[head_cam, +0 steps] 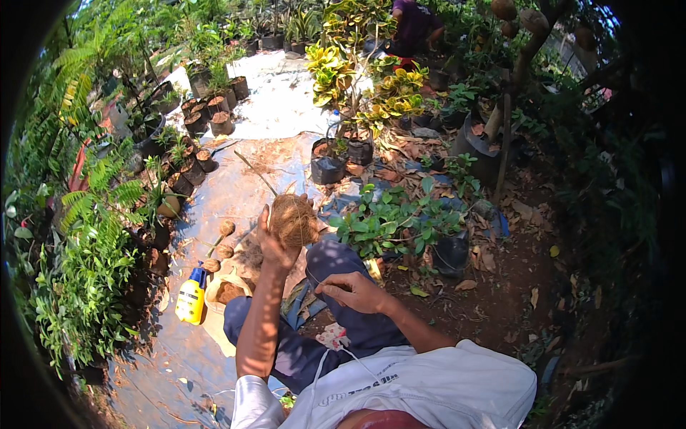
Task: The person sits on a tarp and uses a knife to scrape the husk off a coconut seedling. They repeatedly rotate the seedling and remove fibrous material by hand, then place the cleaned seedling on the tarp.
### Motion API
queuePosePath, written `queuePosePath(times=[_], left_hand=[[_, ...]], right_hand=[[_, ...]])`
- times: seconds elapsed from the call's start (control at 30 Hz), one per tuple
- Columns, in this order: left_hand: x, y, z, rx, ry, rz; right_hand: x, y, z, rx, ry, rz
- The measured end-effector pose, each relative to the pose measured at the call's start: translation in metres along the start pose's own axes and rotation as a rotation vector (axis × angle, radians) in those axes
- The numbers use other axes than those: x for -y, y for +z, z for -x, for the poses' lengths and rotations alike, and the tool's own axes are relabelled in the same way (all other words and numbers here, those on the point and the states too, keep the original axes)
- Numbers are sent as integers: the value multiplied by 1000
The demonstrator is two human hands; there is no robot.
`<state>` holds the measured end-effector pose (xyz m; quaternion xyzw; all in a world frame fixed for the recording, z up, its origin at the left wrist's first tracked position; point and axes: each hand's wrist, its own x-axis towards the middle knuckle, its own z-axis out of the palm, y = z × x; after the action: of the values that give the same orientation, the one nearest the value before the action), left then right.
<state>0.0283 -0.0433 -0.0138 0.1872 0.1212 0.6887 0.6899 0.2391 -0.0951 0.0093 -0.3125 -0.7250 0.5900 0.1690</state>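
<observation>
My left hand (276, 244) cups a round ball of brown coconut fibre (293, 221) from below, raised in front of my knees. A thin bare stem (255, 172) slants away from behind the top of the ball. Lower and to the right, above my thigh, my right hand (351, 292) has thumb and forefinger pinched on a fine strand (312, 275); its path to the ball is hard to follow. Left of the ball, several smaller brown balls (226, 228) lie on the ground sheet. A light sack (214, 301) with brown loose material stands near my left knee.
A yellow bottle with a blue top (190, 296) stands beside the sack on the blue-grey sheet (155, 370). Potted seedlings (221, 123) line the left. A leafy bush (394, 220) and black plant bags (328, 167) are ahead and right. Another person (415, 27) is at the back.
</observation>
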Motion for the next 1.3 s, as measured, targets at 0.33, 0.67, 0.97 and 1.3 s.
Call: queuePosePath(times=[0.33, 0.67, 0.97, 1.3], left_hand=[[6, 3, -4, 73, -39, -39], [4, 7, -4, 126, 18, -43], [5, 7, -3, 217, -151, -93], [5, 8, -3, 307, -158, -209]], right_hand=[[16, -25, 12, -12, 32, -208], [32, -99, 32, -261, -355, -781], [34, -175, -14, -606, 59, -112], [20, -195, -84, -736, -150, 128]])
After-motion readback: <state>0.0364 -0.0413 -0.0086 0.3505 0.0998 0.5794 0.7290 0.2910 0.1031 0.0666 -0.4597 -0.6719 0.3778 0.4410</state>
